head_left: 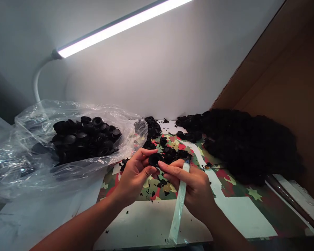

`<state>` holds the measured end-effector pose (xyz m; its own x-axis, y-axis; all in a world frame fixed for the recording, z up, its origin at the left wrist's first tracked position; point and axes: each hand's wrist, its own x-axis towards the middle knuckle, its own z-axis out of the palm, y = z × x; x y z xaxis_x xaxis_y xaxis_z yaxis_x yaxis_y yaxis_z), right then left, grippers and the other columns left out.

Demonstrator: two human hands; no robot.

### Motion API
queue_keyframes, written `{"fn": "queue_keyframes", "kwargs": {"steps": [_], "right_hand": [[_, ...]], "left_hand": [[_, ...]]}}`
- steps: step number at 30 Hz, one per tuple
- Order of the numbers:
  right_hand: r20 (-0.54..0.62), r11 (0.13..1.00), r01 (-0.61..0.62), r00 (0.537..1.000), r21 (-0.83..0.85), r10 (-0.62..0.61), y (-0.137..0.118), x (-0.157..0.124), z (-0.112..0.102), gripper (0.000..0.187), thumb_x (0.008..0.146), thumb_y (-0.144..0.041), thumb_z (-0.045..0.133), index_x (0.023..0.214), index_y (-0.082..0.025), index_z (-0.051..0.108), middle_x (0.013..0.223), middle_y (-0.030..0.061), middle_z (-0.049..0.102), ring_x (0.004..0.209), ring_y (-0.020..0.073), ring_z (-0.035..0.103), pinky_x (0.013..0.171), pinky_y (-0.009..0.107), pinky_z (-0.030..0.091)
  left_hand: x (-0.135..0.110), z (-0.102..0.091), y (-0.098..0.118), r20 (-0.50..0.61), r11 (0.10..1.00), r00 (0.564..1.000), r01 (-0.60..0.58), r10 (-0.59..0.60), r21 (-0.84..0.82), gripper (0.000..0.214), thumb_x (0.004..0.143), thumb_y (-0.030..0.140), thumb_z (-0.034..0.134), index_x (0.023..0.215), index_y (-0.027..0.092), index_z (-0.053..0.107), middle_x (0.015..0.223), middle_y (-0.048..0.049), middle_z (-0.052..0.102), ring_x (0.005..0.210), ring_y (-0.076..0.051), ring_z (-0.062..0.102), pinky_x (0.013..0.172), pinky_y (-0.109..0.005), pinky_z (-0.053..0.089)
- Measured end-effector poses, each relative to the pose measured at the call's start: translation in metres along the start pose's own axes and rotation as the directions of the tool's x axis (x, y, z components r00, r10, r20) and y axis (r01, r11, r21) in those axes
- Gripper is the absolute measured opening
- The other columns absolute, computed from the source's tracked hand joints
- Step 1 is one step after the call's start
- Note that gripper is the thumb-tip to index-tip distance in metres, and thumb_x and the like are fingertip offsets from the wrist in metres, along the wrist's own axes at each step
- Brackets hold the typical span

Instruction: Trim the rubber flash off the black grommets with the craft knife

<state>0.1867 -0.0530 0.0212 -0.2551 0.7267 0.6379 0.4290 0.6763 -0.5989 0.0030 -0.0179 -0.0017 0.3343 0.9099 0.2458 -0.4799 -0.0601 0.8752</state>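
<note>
My left hand (136,174) pinches a small round black rubber part (155,159) between thumb and fingers, just above the table. My right hand (191,186) touches the same part with its fingertips and grips a long tool wrapped in white tape (180,202), whose tip points up toward the part. Both hands are closed. Small black trimmings (157,188) lie scattered on the camouflage-patterned cloth (225,181) under the hands.
A clear plastic bag (28,150) at the left holds several black round parts (83,139). A big heap of black parts (246,146) lies at the right, beside a brown cardboard wall (285,80). A lit tube lamp (120,26) hangs overhead. White boards (151,223) cover the table's near edge.
</note>
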Motion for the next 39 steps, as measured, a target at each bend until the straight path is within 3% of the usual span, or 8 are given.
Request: {"fn": "queue_keyframes", "kwargs": {"steps": [11,24,29,33,35,39], "right_hand": [[0.006,0.995,0.056,0.998,-0.083,-0.056,0.0023,-0.0016,0.0014,0.044,0.091,-0.003,0.059,0.127,-0.026,0.070,0.077,-0.0004,0.063,0.065,0.0106,0.058,0.058,0.023,0.049],[-0.007,1.000,0.006,1.000,0.008,-0.006,0.0013,-0.0020,0.0035,0.036,0.095,-0.008,0.058,0.123,-0.025,0.073,0.077,0.0009,0.063,0.063,0.0104,0.060,0.056,0.022,0.047],[-0.051,0.994,-0.108,0.993,0.010,0.109,0.0003,-0.0055,0.0075,0.026,0.097,-0.018,0.060,0.117,-0.024,0.076,0.069,-0.0010,0.059,0.057,0.0095,0.053,0.052,0.021,0.042],[-0.199,0.945,-0.307,0.925,0.116,0.325,0.0011,-0.0050,0.0090,0.025,0.098,-0.034,0.061,0.118,-0.026,0.073,0.075,-0.0003,0.064,0.061,0.0110,0.056,0.054,0.021,0.045],[-0.178,0.928,-0.340,0.914,0.151,0.364,0.0025,-0.0022,0.0086,0.025,0.096,-0.037,0.063,0.113,-0.024,0.075,0.076,0.0004,0.066,0.061,0.0118,0.057,0.054,0.021,0.045],[-0.046,0.949,-0.279,0.956,0.148,0.288,0.0066,0.0036,0.0097,0.016,0.092,-0.029,0.066,0.100,-0.021,0.078,0.073,0.0012,0.067,0.061,0.0125,0.058,0.056,0.022,0.045]], "left_hand": [[-0.0012,-0.0025,-0.0041,0.016,0.999,1.000,-0.005,0.006,-0.044,0.031,0.089,0.028,0.077,0.117,0.020,0.065,0.084,-0.0015,0.063,0.065,-0.008,0.058,0.056,-0.017,0.045],[-0.0017,-0.0024,-0.0060,0.022,0.999,1.000,-0.005,0.006,-0.045,0.029,0.090,0.025,0.076,0.117,0.021,0.065,0.082,-0.0001,0.063,0.065,-0.007,0.058,0.056,-0.015,0.046],[-0.0031,0.0004,-0.0058,0.012,0.999,1.000,0.002,-0.002,-0.042,0.030,0.089,0.023,0.077,0.116,0.020,0.065,0.083,-0.0006,0.062,0.066,-0.008,0.058,0.057,-0.015,0.047],[-0.0039,0.0018,-0.0056,0.006,0.999,1.000,0.006,-0.005,-0.048,0.027,0.088,0.023,0.077,0.113,0.020,0.066,0.087,-0.0014,0.064,0.068,-0.008,0.058,0.058,-0.015,0.047],[-0.0037,0.0010,-0.0054,0.005,0.999,1.000,0.014,-0.014,-0.040,0.027,0.088,0.023,0.077,0.113,0.020,0.066,0.085,-0.0010,0.064,0.067,-0.008,0.058,0.057,-0.015,0.046],[-0.0037,-0.0024,-0.0057,0.007,0.999,0.999,0.042,-0.043,0.011,0.029,0.088,0.023,0.077,0.115,0.021,0.065,0.078,0.0011,0.062,0.064,-0.007,0.057,0.057,-0.014,0.046]]}}
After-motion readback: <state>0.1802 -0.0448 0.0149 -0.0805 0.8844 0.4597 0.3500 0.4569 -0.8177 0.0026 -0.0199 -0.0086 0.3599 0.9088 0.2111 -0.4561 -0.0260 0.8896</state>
